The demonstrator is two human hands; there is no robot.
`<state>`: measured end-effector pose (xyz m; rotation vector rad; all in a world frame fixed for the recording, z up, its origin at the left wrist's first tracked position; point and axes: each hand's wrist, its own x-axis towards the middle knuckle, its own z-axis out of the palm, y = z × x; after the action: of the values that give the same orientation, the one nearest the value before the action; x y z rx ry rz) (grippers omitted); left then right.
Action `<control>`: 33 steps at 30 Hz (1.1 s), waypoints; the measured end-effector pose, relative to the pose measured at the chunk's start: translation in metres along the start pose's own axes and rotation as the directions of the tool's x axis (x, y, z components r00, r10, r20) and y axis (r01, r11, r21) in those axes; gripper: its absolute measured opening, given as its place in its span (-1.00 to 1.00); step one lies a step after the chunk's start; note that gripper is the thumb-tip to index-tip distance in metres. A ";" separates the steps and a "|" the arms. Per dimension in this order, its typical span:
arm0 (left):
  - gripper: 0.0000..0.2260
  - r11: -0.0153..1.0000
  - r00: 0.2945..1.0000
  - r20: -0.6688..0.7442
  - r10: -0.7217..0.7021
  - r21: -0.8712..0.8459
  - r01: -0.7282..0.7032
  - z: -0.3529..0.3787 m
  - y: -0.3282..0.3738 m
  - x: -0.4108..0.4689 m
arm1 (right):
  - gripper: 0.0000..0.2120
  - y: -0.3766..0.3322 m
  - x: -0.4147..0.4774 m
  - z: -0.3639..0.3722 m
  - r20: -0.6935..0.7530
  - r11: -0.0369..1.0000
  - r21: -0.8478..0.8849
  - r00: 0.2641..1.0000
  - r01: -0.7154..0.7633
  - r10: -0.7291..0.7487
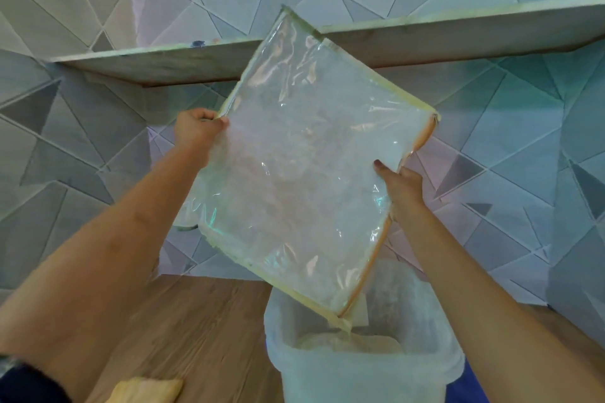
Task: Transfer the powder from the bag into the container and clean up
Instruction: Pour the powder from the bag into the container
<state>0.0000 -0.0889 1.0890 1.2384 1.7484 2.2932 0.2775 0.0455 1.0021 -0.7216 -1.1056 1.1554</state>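
Note:
A large clear plastic bag [304, 167] with yellowish edging and an orange zip side is held up and tilted, its lowest corner pointing down into a white translucent container [363, 370]. Pale powder [353, 343] lies inside the container under that corner. My left hand [196, 131] pinches the bag's left edge high up. Lower down, my right hand [401, 185] grips the bag's right edge by the zip. The bag looks nearly empty, with a dusty film on its walls.
The container stands on a wooden counter [183, 321] against a tiled wall. A wooden shelf [170, 64] runs across the wall behind the bag. A yellow cloth [144, 389] lies at the counter's front edge, left of the container.

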 end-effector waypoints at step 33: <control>-0.82 0.824 0.850 -0.165 -0.499 0.214 0.525 -0.229 -0.298 0.041 | -0.39 0.224 -0.084 0.237 0.037 0.822 -0.428 0.902 -0.375 0.431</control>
<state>-0.2913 -0.1443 0.8540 0.5542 2.1335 1.8876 -0.0233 0.0095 0.8554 -1.2744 -1.3715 1.3557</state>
